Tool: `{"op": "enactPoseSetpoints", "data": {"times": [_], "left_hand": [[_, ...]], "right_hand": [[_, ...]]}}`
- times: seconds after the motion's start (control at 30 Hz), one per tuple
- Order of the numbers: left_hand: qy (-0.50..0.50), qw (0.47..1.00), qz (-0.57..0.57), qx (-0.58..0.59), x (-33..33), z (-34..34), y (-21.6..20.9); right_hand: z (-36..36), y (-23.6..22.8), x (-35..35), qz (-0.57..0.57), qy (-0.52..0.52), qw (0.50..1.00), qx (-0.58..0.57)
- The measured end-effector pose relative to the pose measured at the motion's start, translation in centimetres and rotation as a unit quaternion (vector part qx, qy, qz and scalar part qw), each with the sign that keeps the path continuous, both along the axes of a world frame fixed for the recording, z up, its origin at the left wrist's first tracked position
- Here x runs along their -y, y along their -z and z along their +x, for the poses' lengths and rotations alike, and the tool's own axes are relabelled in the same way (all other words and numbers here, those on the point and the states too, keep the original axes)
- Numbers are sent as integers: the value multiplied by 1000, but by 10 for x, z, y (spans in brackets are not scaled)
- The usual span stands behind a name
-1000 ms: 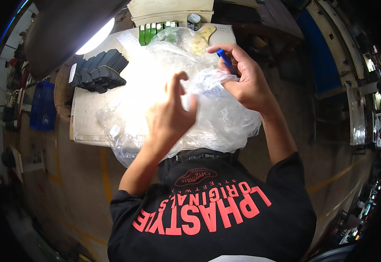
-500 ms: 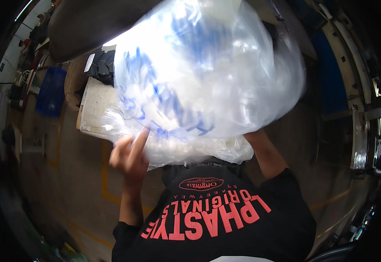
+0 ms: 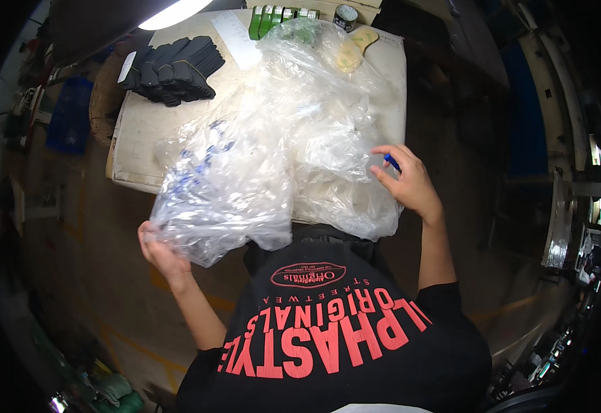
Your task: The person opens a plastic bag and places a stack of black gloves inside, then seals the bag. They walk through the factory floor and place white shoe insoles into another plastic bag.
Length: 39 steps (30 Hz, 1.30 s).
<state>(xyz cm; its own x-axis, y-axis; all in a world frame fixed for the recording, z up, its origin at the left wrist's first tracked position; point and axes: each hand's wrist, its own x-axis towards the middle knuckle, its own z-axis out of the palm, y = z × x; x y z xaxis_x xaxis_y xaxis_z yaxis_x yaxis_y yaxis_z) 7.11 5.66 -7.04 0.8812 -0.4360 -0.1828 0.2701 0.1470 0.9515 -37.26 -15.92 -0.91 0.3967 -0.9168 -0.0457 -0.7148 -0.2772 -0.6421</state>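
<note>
The person's left hand [image 3: 161,253] is closed on the lower corner of a clear plastic bag with blue print [image 3: 221,186], pinching the film off the near left corner of the table [image 3: 135,141]. The bag hangs crumpled from that grip and spreads up and right across the table's front edge, its blue markings showing in a streak along the left side.

The right hand [image 3: 407,184] sits at the right edge of the table, fingers curled and half open, with a small blue pen-like object [image 3: 392,163] held between the fingers. Its fingertips touch a heap of clear plastic bags [image 3: 335,138] that covers the middle and right of the table and runs down over the near edge, just beside the printed bag.

At the far left of the table lies a stack of black gloves [image 3: 173,65] with a small white tag at its left end. A white sheet of paper [image 3: 237,40] lies beside the stack. Along the far edge stands a row of green packages [image 3: 267,19], partly behind the plastic, and next to them a small round dark tin [image 3: 345,15]. A pale yellow flat piece [image 3: 355,47] rests under the film near the far right corner. A blue crate [image 3: 69,113] stands on the floor to the left of the table.
</note>
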Motion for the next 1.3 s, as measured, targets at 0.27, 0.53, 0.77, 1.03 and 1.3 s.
{"op": "enactPoseSetpoints", "data": {"times": [0.27,0.53,0.77,1.03,1.3], "left_hand": [[-95,992,6,82,9,44,-24],[318,682,544,371,56,-66,1],[357,642,545,403,67,-119,90],[298,938,123,126,49,-18,74],[324,918,-150,-170,17,20,-1]], "right_hand": [[-37,63,13,49,192,973,122],[-44,-12,37,44,303,788,535],[-27,-28,36,72,282,801,524],[-33,-45,32,163,218,785,556],[-34,-53,50,161,222,794,542]]}}
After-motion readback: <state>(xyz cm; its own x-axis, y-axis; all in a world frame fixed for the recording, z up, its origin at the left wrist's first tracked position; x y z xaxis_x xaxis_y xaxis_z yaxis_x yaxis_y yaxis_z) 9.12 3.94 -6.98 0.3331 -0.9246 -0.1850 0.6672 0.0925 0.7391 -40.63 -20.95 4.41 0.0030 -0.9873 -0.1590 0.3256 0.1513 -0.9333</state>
